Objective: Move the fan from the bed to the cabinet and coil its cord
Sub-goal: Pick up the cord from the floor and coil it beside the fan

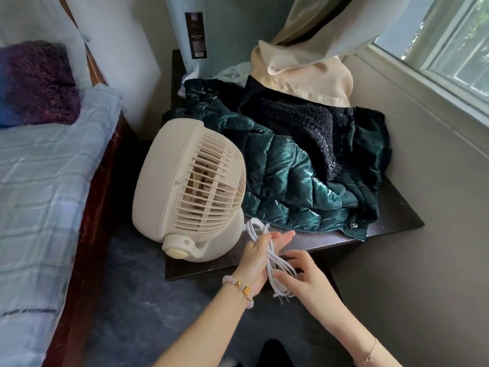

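Observation:
The cream round fan (pixel 189 192) stands on the front left corner of the dark cabinet (pixel 391 207), its grille facing right. Its white cord (pixel 260 231) leaves the fan's base and runs in several loops around my left hand (pixel 258 256), which is held flat with the fingers straight. My right hand (pixel 304 274) pinches the lower end of the loops near the plug (pixel 281 296), whose prongs point down. Both hands hover at the cabinet's front edge, right of the fan.
A shiny teal puffer jacket (pixel 285 165), a dark fuzzy garment (pixel 304 123) and beige cloth (pixel 304 78) cover most of the cabinet top. The bed (pixel 37 181) with a light blue sheet and a purple pillow (pixel 37 80) lies to the left. A window (pixel 455 41) is at the upper right.

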### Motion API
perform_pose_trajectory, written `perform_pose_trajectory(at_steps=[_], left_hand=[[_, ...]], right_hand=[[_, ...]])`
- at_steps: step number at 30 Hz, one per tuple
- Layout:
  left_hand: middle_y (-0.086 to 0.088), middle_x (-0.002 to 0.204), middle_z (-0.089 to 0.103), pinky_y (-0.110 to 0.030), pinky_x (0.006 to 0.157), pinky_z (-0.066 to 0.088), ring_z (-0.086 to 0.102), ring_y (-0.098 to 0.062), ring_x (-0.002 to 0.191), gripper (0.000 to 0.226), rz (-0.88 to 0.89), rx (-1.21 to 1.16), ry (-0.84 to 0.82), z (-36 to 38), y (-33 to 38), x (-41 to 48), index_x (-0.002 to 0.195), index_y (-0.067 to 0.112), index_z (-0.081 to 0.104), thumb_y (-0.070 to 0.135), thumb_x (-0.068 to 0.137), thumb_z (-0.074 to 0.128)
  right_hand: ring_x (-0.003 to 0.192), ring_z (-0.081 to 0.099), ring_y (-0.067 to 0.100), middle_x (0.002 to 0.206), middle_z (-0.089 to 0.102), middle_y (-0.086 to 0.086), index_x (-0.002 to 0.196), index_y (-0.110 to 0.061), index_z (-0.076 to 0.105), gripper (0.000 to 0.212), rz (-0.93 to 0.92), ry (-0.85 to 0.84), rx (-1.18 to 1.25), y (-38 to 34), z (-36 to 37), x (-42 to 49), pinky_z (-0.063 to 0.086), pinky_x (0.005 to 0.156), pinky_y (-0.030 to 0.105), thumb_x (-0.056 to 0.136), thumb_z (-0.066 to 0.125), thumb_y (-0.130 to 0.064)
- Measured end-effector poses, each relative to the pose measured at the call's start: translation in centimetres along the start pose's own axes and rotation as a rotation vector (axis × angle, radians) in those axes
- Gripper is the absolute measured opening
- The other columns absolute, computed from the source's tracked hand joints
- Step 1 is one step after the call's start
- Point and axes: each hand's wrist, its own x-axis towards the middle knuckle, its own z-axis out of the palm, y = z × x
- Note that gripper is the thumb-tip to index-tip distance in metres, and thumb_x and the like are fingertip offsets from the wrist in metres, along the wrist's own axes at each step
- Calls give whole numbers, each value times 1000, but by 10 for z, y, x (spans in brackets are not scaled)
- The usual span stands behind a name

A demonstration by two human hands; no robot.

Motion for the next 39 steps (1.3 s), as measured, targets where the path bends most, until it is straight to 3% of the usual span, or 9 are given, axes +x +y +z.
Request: perform_pose_trajectory(at_steps=[6, 10, 17, 20, 24, 29, 32, 35, 39], left_hand=[[1, 108, 73, -27, 91, 49, 69, -7, 93, 36, -9, 117, -82, 1, 8, 16, 121, 0, 51, 20, 100, 30], [-7, 117, 70, -37, 105, 42, 65, -18, 109, 20, -2, -14, -100, 3, 9, 24, 94, 12, 49, 17, 99, 30], [-7, 116, 69, -31, 76, 56, 68, -13, 100, 23, 45, -165, 3, 4, 2, 53, 105, 4, 63, 15, 92, 48], [-9, 91, 65, -30, 68, 57, 69, -15, 80, 18, 108, -205, 173, 15, -3, 64, 96, 8, 72, 8, 86, 57], [-13, 81, 64, -29, 63, 59, 70, -19, 78, 11, 191, -561, 368, 42, 1, 81, 82, 4, 66, 0, 86, 57], [-17, 87, 63, -29, 60, 61, 64, -23, 83, 12, 255, -942, 416, 71, 15, 94, 84, -1, 60, 2, 91, 51], [-18, 85, 71, -32, 65, 61, 71, -24, 79, 19, 223, -913, 324, 76, 12, 93, 87, -4, 67, 7, 91, 53], [-21, 103, 69, -33, 67, 60, 69, -27, 94, 25, 192, -890, 254, 76, 3, 91, 113, -4, 58, 6, 89, 54], [-18, 122, 65, -33, 88, 55, 62, -24, 113, 33, 126, -660, 214, 64, -1, 89, 117, 1, 63, 17, 89, 59]], right_hand=[[77, 63, 1, 92, 69, -9, 100, -33, 57, 48, -9, -48, -99, -5, 9, 18, 50, 65, 14, 60, 80, -45], [70, 56, 9, 87, 68, 10, 94, -17, 62, 33, -26, -149, -150, -6, -10, 33, 51, 73, 37, 66, 75, -27], [56, 51, 3, 65, 55, -13, 98, -27, 60, 21, -113, -400, -170, 4, -58, 78, 46, 57, 23, 79, 69, -23], [58, 52, 3, 70, 60, -10, 95, -28, 62, 22, -158, -411, -249, 0, -86, 99, 45, 58, 20, 76, 73, -28], [58, 55, 3, 66, 65, -9, 88, -17, 63, 28, -136, -200, 56, -12, -110, 134, 46, 54, 14, 67, 82, -17], [105, 64, 21, 112, 69, 8, 114, -14, 59, 51, -76, -303, 542, -12, -99, 152, 50, 93, 33, 67, 77, -19], [115, 61, 22, 120, 68, 7, 123, -15, 57, 50, -74, -437, 584, -7, -84, 145, 48, 98, 38, 76, 74, -14], [107, 65, 16, 112, 72, 2, 117, -23, 63, 51, -41, -343, 616, -11, -77, 146, 49, 92, 31, 69, 72, -36], [93, 70, 24, 96, 74, 15, 97, -10, 73, 27, -96, -259, 496, -16, -74, 154, 56, 77, 24, 85, 61, -31]])
